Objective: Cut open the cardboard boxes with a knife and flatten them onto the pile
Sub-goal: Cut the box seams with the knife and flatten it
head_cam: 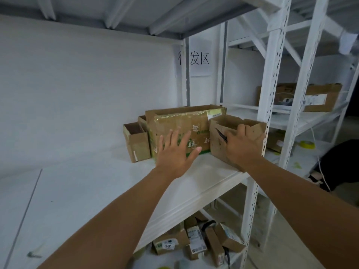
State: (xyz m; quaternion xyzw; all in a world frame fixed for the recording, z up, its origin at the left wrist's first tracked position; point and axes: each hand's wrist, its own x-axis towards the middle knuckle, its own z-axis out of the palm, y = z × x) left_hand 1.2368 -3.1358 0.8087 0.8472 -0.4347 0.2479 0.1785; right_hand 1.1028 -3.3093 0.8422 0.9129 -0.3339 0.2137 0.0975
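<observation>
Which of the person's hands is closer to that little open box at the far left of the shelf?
Left. The left hand spreads before the big taped box, beside the little open box; the right hand grips another box farther right.

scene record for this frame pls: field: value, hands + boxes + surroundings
left hand: left hand open, fingers spread, in front of the large taped box
right hand: right hand grips the rim of the open box and holds a knife
other boxes: small open box left of the large one
surface: white shelf
below: cardboard pile on the floor
wall: paper sign
</observation>
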